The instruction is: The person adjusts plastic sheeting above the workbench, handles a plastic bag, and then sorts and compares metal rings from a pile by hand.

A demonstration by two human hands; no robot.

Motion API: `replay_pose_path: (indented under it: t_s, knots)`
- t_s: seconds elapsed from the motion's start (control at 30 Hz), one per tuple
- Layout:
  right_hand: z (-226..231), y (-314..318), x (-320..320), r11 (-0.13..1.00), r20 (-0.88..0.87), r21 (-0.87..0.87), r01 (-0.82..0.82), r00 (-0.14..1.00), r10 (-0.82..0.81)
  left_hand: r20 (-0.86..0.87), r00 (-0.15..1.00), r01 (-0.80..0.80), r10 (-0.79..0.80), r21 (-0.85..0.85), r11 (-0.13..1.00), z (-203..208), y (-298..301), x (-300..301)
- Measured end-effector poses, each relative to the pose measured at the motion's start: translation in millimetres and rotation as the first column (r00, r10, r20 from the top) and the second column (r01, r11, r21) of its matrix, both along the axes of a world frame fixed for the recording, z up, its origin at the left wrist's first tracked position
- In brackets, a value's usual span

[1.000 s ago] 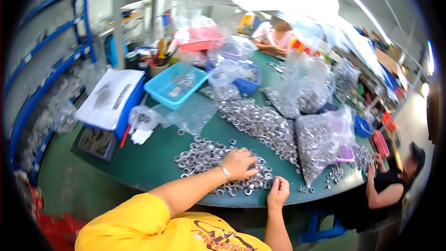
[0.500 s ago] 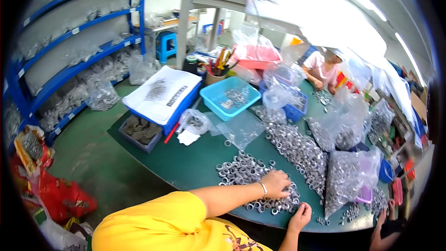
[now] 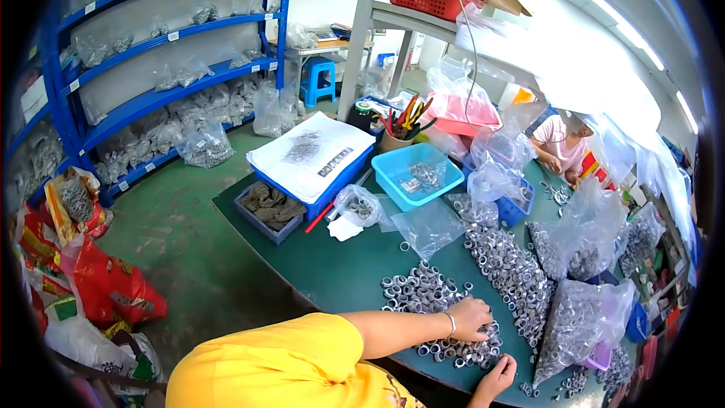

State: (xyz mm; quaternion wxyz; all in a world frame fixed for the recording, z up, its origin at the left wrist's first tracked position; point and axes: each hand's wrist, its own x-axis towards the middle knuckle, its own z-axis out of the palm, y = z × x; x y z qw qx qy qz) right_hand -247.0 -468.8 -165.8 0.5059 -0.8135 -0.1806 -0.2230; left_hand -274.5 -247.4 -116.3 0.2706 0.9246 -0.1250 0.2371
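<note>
A loose pile of small grey metal rings (image 3: pixel 423 289) lies near the front edge of the green table. My left hand (image 3: pixel 470 319), with a bracelet at the wrist, rests on the right part of this pile. Its fingers curl down among the rings, and whatever they grip is hidden. Just beyond the pile's near right end is my right hand (image 3: pixel 498 378), thumb and fingers drawn together. Anything between those fingertips is too small to make out. To the right, more rings spill from a clear plastic bag (image 3: pixel 507 276) lying on its side.
A full bag of rings (image 3: pixel 578 325) stands at right. Behind the pile are an empty clear bag (image 3: pixel 429 228), a turquoise tray (image 3: pixel 389 168) and a blue bin (image 3: pixel 332 200) topped with paper. Across the table sits another person (image 3: pixel 563 143). Blue shelves (image 3: pixel 162 94) stand at left.
The view has swung left, so everything sits farther right and lower in the picture. Both hands stay at about the same places by the ring pile.
</note>
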Motion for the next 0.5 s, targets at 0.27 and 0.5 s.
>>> replay_pose_path:
  t_s: [0.27,0.5]
  knots:
    - [-1.6,-2.3,4.0,1.0,-0.008,0.024,0.003,1.0,-0.003,0.011,1.0,0.014,-0.014,0.007,1.0,2.0,-1.1,2.4]
    - [3.9,4.1,-0.3,0.998,-0.059,0.054,-0.008,0.998,0.012,0.041,0.999,-0.004,0.004,0.007,1.0,4.6,2.6,-1.8]
